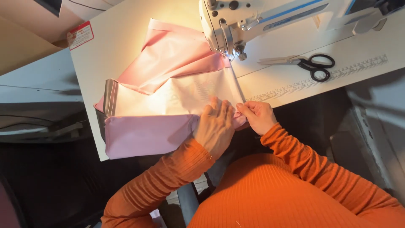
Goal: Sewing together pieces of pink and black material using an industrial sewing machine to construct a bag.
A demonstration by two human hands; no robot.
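White table [126, 46]: pale work surface under both hands, stretching well away from them to the far side and to the left.
Sewing machine [261, 19]: white, with a blue stripe, beyond the right hand; its needle end hangs over the far edge of the cloth.
Pink fabric [168, 59]: a large, shiny piece spread ahead of and to the left of the left hand, running from the needle back to the near table edge; a paler, lit panel lies in the middle and a mauve fold sits just left of the left hand.
Left hand [216, 126]: flat, fingers spread and pressed down on the near edge of the fabric.
Right hand [258, 116]: just beside the left hand, fingers curled, thumb and fingertips pinching the fabric's seam edge at the table's rim.
Scissors [310, 64]: black-handled, blades closed, lying on the table beyond and to the right of the right hand, well apart from it.
Ruler strip [337, 74]: printed scale along the table edge, running rightward from beyond the right hand, beneath the scissors.
Red label [81, 34]: small sticker far off to the left of the left hand.
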